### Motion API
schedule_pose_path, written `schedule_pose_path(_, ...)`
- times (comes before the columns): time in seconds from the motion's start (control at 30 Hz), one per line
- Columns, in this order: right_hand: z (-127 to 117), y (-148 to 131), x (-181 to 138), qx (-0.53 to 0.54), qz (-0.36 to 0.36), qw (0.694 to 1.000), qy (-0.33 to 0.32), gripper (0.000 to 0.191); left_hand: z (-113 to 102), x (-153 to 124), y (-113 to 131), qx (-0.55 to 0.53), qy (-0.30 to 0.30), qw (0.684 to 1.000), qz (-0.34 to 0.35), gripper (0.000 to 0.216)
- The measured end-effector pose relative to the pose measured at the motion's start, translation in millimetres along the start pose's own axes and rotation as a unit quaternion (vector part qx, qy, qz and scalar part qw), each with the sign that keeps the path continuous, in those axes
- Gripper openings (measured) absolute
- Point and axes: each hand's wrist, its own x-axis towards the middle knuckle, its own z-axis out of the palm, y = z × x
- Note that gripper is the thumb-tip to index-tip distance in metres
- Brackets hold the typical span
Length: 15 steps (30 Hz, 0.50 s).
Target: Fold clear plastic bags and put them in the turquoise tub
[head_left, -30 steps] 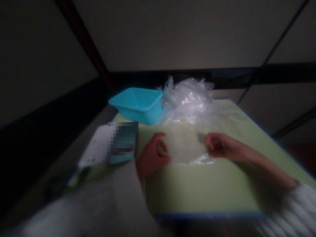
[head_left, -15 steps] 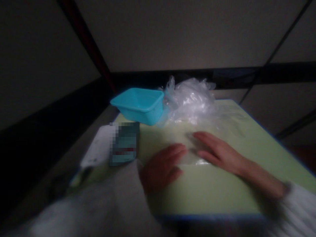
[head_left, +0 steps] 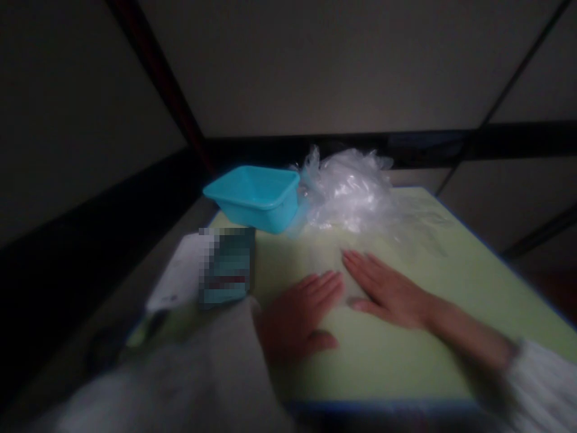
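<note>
My left hand (head_left: 295, 316) and my right hand (head_left: 385, 288) lie flat and open, side by side, fingers stretched out, pressing on a thin clear plastic bag (head_left: 331, 261) that lies flat on the pale green table (head_left: 406, 355). The bag is faint and mostly hidden under my palms. Behind it sits a crumpled heap of clear plastic bags (head_left: 349, 189). Both arms wear pale sleeves.
A turquoise plastic tub (head_left: 255, 195) stands at the table's far left corner, touching the heap. A dark teal packet (head_left: 228, 267) and a white sheet (head_left: 178, 273) lie left of my left hand. The table has a blue edge; dark walls surround it.
My hands went from pinching the bag's two sides to lying flat on it. They have slid together and toward me, smoothing it down.
</note>
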Motion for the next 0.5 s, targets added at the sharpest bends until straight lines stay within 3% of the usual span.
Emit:
schedule_pose_path(0.2,-15.9,1.6,-1.6,0.038,-0.034,0.999,0.014,0.075,-4.4,-3.3,3.0,-0.001,0.061,0.997,0.053,0.062)
schedule_pose_path(0.4,-32.1,6.4,-0.5,0.037,-0.039,0.998,0.026,0.068,-2.8,-4.0,4.1,0.019,0.057,0.997,0.049,0.059)
schedule_pose_path(0.5,-37.6,5.0,-1.8,0.030,-0.066,0.997,0.009,0.052,-0.5,-5.5,4.1,0.033,0.090,0.995,0.042,0.045)
